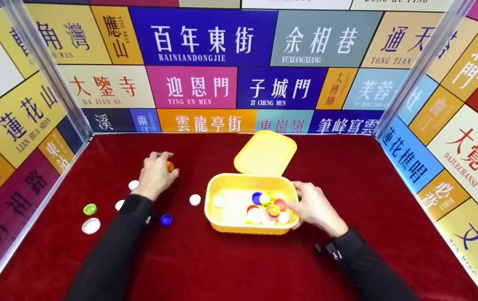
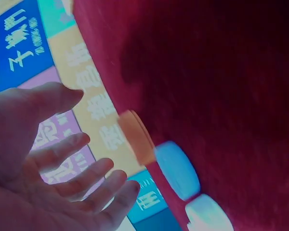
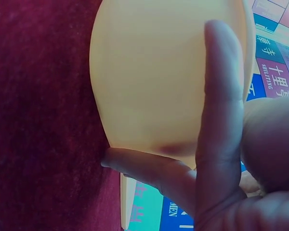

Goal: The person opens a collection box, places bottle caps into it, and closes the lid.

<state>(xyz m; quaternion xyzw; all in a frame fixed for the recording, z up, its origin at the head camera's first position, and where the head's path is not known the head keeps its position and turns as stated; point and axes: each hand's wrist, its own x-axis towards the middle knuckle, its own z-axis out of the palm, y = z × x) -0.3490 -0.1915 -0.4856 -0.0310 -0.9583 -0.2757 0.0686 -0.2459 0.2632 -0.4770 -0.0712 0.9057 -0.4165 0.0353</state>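
The red table [image 1: 230, 271] runs broad in front of the yellow box [image 1: 247, 229]. Loose caps [image 1: 91, 226] lie leftward; more sit inside the box, whose right end the right hand [image 1: 316, 207] grips. The left hand [image 1: 154, 175], fingers parted, holding nothing, hovers by an orange cap [image 1: 170, 167]. Red surface separates box from right wall [image 1: 469, 125]. Past the yellow lid [image 1: 266, 152], the far edge meets the lettered back wall [image 1: 201, 37].

The box [image 1: 249, 229], the lid [image 1: 266, 152] behind it and the blue cap [image 1: 166, 220] left of it look like smooth plastic. Red cloth [image 1: 230, 267] under the box looks matt and napped.
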